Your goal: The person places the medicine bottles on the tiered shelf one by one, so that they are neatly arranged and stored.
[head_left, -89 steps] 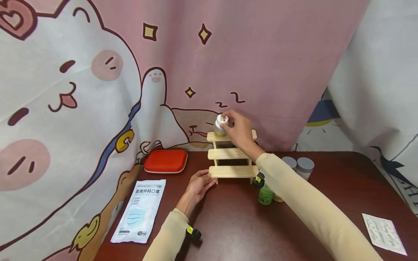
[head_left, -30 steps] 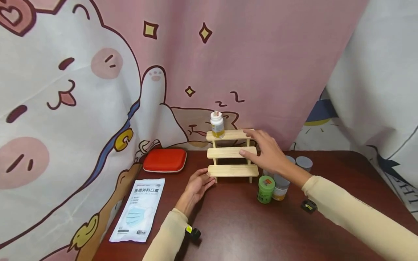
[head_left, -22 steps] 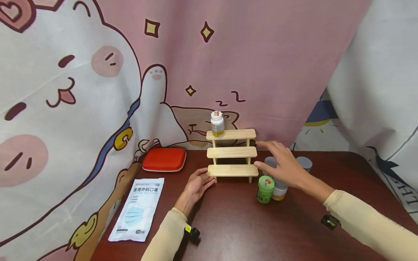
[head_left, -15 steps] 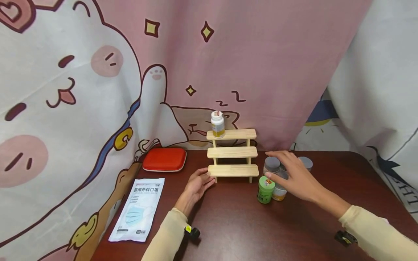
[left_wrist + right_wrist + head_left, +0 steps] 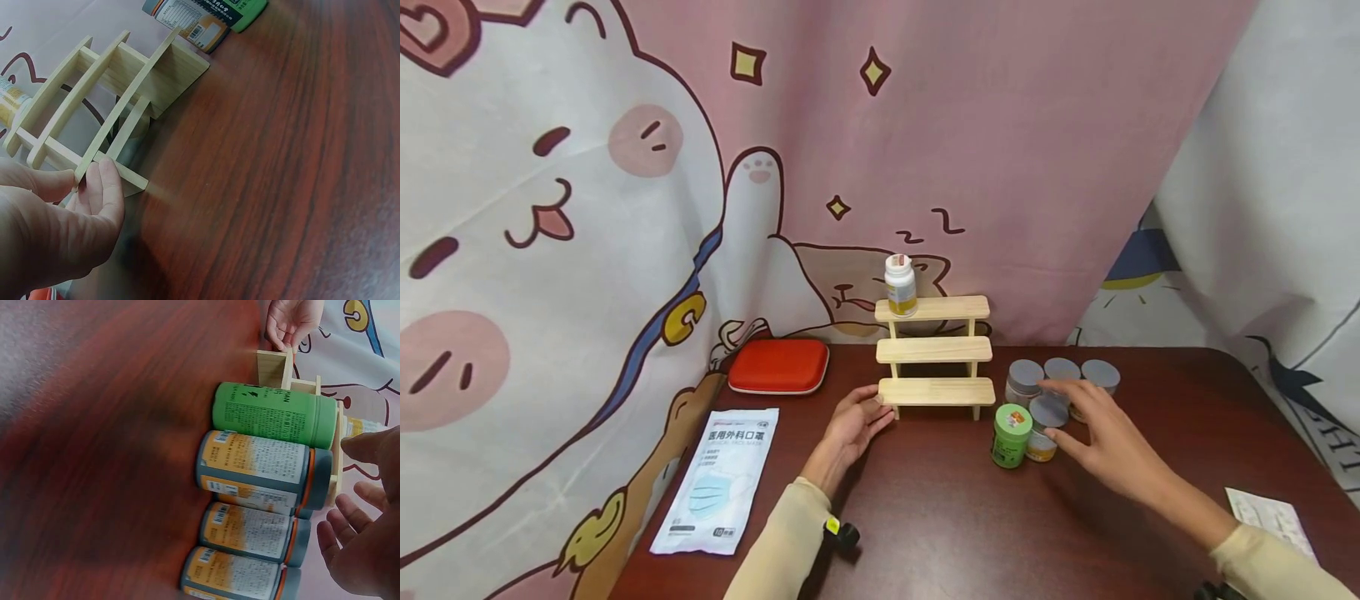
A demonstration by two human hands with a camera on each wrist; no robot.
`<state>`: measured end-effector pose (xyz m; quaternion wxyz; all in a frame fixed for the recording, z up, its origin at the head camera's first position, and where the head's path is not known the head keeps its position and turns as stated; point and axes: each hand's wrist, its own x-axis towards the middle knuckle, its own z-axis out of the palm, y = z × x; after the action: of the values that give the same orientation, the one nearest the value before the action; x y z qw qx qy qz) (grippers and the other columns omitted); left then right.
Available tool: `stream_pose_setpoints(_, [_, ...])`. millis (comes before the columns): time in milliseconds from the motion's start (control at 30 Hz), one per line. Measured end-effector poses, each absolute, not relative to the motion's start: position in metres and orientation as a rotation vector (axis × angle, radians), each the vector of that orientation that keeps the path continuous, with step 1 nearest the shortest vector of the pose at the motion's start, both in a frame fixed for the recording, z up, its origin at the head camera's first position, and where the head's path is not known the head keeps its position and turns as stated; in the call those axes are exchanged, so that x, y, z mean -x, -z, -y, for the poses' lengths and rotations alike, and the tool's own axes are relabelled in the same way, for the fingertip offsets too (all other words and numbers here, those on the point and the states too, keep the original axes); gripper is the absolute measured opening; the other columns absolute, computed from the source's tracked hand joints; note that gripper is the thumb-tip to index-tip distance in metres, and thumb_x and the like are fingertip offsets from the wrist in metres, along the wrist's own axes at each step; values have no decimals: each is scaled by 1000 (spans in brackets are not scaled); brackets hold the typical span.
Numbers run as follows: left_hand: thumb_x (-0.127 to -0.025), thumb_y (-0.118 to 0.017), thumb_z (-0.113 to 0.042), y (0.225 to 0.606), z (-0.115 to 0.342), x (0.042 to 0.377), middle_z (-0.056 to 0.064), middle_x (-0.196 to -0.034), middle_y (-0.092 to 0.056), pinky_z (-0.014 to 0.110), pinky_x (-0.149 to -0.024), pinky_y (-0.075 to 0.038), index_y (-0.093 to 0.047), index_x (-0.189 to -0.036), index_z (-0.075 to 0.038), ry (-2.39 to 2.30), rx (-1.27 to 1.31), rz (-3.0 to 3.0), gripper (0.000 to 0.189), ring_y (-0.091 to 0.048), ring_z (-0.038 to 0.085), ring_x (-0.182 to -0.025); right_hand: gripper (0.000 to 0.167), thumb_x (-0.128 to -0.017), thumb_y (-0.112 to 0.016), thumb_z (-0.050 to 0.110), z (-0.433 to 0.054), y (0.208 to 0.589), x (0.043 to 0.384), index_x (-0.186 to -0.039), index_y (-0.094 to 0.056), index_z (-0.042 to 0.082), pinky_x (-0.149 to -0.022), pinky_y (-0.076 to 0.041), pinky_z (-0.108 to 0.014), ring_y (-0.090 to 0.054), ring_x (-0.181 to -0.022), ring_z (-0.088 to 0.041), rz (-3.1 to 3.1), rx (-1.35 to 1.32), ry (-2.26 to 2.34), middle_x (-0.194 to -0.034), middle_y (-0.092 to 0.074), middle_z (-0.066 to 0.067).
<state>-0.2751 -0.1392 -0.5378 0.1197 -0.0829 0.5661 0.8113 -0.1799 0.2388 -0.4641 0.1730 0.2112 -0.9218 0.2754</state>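
A small three-step wooden display stand (image 5: 936,350) stands on the table. My left hand (image 5: 850,429) pinches the left end of its lowest step between thumb and fingers, as the left wrist view confirms. On the left of the top step sits a white bottle (image 5: 901,287) with a yellow-banded label. My right hand (image 5: 1108,442), fingers spread and holding nothing, hovers by a group of jars. Nearest to it is a grey-lidded jar (image 5: 1048,410) with an orange and white label (image 5: 262,459). A green jar (image 5: 1011,437) stands beside that one, to its left.
Several more grey-lidded jars (image 5: 1025,379) are grouped behind, right of the stand. A red zip case (image 5: 778,367) and a face mask packet (image 5: 715,483) lie to the left. At the table's right lies a white printed packet (image 5: 1270,521). A patterned curtain (image 5: 1037,167) hangs behind.
My right hand has let go of the white bottle on the top step and moved right and down to the jars. My left hand has kept its hold on the stand.
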Motion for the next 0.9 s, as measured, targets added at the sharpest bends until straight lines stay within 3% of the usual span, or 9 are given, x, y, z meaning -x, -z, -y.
stream_pose_setpoints(67, [-106,-53,-1,538,140,275,7,-107,-62,40,-104,-61,-46,-143,4,-2371,241,-1654,38,-66,17,-94,69,-87,-87,8,-240,467,179,-148,-56,15,-93,-54,-15,-58,-121,-22,2603,-601,-807,-136,-60,-5])
stream_pose_setpoints(167, [-106,-53,-1,538,140,275,7,-107,-62,40,-104,-61,-46,-143,4,-2372,241,-1652,38,-66,17,-94,71,-85,-87,3,-242,471,179,-149,-56,14,-96,-48,-3,-59,-121,-22,2585,-607,-848,-136,-60,-6])
stream_pose_setpoints(333, [-105,-55,-1,538,140,275,5,-105,-62,41,-106,-61,-47,-142,3,-2374,241,-1646,38,-66,17,-94,72,-84,-87,2,-245,477,180,-148,-56,13,-96,-46,-1,-59,-121,-18,2572,-602,-905,-138,-62,-7])
stream_pose_setpoints(667, [-105,-56,-1,536,140,277,5,-104,-63,40,-103,-62,-47,-142,3,-2379,247,-1637,38,-66,17,-93,67,-85,-86,2,-247,481,183,-145,-58,10,-95,-40,3,-56,-119,4,2538,-574,-1006,-137,-65,-9])
stream_pose_setpoints(900, [-105,-56,-1,535,140,275,5,-105,-62,43,-107,-60,-47,-142,3,-2373,251,-1638,38,-66,16,-93,62,-90,-84,10,-248,489,184,-147,-58,13,-94,-39,2,-51,-118,16,2575,-500,-1098,-141,-65,-9])
